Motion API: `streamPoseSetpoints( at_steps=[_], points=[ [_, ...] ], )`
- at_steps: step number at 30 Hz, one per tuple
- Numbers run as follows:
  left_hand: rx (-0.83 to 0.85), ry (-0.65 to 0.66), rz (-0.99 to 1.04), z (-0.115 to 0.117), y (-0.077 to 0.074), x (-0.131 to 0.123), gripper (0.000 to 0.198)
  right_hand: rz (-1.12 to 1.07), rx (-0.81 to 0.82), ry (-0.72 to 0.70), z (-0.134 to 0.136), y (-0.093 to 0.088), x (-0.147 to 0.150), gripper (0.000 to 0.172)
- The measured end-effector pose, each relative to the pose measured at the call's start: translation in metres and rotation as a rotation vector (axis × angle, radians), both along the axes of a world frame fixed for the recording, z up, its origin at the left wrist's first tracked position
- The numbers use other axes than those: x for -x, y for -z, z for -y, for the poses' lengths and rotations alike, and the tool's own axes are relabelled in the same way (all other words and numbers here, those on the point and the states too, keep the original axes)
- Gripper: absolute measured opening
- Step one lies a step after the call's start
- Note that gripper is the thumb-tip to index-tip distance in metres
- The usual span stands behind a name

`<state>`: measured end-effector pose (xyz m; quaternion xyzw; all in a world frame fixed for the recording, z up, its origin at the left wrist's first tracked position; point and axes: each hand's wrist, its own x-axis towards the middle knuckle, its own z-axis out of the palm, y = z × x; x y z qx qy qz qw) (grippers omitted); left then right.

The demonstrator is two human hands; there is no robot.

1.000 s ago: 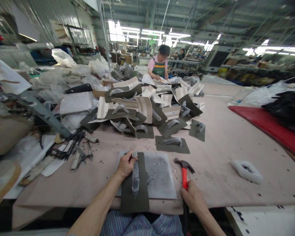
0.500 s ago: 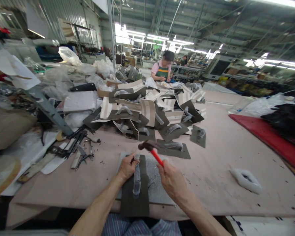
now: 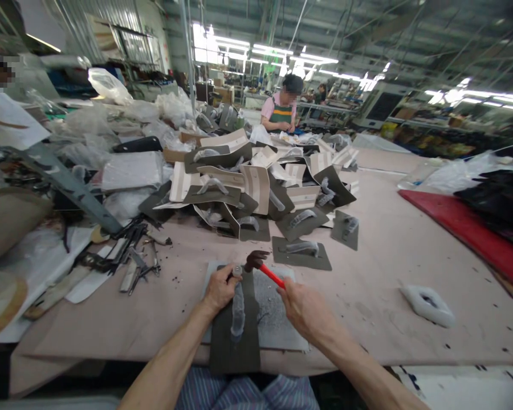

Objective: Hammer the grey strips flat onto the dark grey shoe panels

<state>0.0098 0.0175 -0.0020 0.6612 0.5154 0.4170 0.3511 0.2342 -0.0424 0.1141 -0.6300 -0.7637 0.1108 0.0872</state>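
My right hand grips the red handle of a claw hammer, its dark head just right of my left fingers. With thumb and fingers closed, my left hand pinches a short, pale, round-topped metal piece upright at the far end of a plastic-wrapped handle. That handle is fixed along a dark olive panel, which lies partly on a grey slab and reaches past the table's near edge. The lower end of the metal piece is hidden.
Beyond my hands lies a heap of similar panels with wrapped handles. Pliers and loose tools are at left beside a metal post. To the right are a white plastic-wrapped ring and a red board. A co-worker sits across the table.
The hammer head has moved slightly right and down, away from my left fingers. My left hand and the panel stay in place. The camera has tilted a little, and another person appears at far left.
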Motion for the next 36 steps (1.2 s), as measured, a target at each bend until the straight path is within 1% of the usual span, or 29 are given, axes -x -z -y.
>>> streamPoseSetpoints(
  at_steps=[2,4,8,10,11,12,13,14,15,16,17,18,19,20,21,22,23,25,26,27,28,30,31,33,34,35,36],
  points=[
    [-0.002,-0.002,0.004,0.0,-0.001,0.0,0.02,0.03,0.081,0.041,0.006,0.014,-0.018,0.025],
    [0.003,-0.018,0.013,0.001,-0.001,0.0,0.021,0.002,0.115,0.107,0.014,0.03,-0.041,0.027],
    [0.011,-0.033,0.034,0.0,0.0,-0.001,0.021,-0.065,0.217,0.307,0.035,0.078,-0.093,0.034],
    [0.011,-0.037,0.061,-0.001,0.0,-0.001,0.021,0.02,0.217,0.411,0.042,0.095,-0.108,0.034],
    [0.011,-0.044,0.076,-0.001,-0.001,-0.001,0.02,0.076,0.173,0.435,0.044,0.098,-0.108,0.032],
    [0.011,-0.054,0.088,-0.001,-0.001,-0.001,0.02,0.113,0.097,0.423,0.045,0.097,-0.103,0.032],
    [0.013,-0.064,0.096,-0.001,-0.002,-0.002,0.02,0.116,0.0,0.37,0.045,0.092,-0.091,0.033],
    [0.015,-0.075,0.1,0.0,-0.003,-0.002,0.021,0.082,-0.092,0.277,0.043,0.084,-0.075,0.037],
    [0.017,-0.084,0.1,0.0,-0.003,-0.002,0.021,0.025,-0.174,0.154,0.04,0.073,-0.055,0.044],
    [0.018,-0.089,0.099,0.0,-0.004,-0.002,0.022,-0.038,-0.212,0.01,0.036,0.062,-0.032,0.051],
    [0.019,-0.095,0.101,0.001,-0.004,-0.002,0.023,-0.076,-0.206,-0.145,0.031,0.051,-0.009,0.056],
    [0.024,-0.101,0.11,0.0,-0.004,-0.002,0.023,-0.083,-0.177,-0.303,0.027,0.041,0.014,0.058],
    [0.035,-0.108,0.128,0.0,-0.004,-0.003,0.023,-0.068,-0.146,-0.431,0.023,0.034,0.034,0.053],
    [0.051,-0.125,0.152,-0.002,-0.004,-0.004,0.022,-0.037,-0.116,-0.519,0.02,0.031,0.051,0.045],
    [0.074,-0.158,0.186,-0.003,-0.004,-0.004,0.022,0.001,-0.098,-0.564,0.019,0.03,0.065,0.036],
    [0.101,-0.214,0.234,-0.006,-0.004,-0.005,0.023,0.036,-0.094,-0.573,0.018,0.031,0.075,0.028],
    [0.127,-0.286,0.292,-0.009,-0.005,-0.005,0.025,0.064,-0.105,-0.558,0.018,0.034,0.082,0.026],
    [0.162,-0.418,0.411,-0.014,-0.009,-0.004,0.03,0.103,-0.15,-0.519,0.019,0.04,0.089,0.031],
    [0.165,-0.46,0.46,-0.016,-0.014,-0.002,0.032,0.122,-0.173,-0.491,0.019,0.041,0.09,0.034],
    [0.155,-0.484,0.497,-0.017,-0.021,0.001,0.032,0.147,-0.188,-0.446,0.018,0.039,0.089,0.033],
    [0.126,-0.501,0.521,-0.017,-0.03,0.005,0.032,0.175,-0.189,-0.386,0.017,0.034,0.088,0.028],
    [0.026,-0.532,0.55,-0.015,-0.054,0.016,0.031,0.212,-0.159,-0.246,0.01,0.02,0.083,0.017],
    [-0.04,-0.542,0.56,-0.013,-0.068,0.022,0.031,0.214,-0.128,-0.18,0.007,0.012,0.081,0.016],
    [-0.149,-0.511,0.556,-0.008,-0.092,0.031,0.03,0.174,-0.045,-0.072,0.0,-0.001,0.077,0.02],
    [-0.173,-0.482,0.528,-0.006,-0.1,0.033,0.029,0.138,-0.007,-0.023,-0.002,-0.004,0.076,0.022],
    [-0.177,-0.444,0.496,-0.004,-0.104,0.032,0.028,0.1,0.025,0.025,-0.002,-0.003,0.077,0.025],
    [-0.159,-0.4,0.463,-0.002,-0.103,0.03,0.028,0.065,0.047,0.065,-0.001,0.0,0.078,0.03]
  ],
)
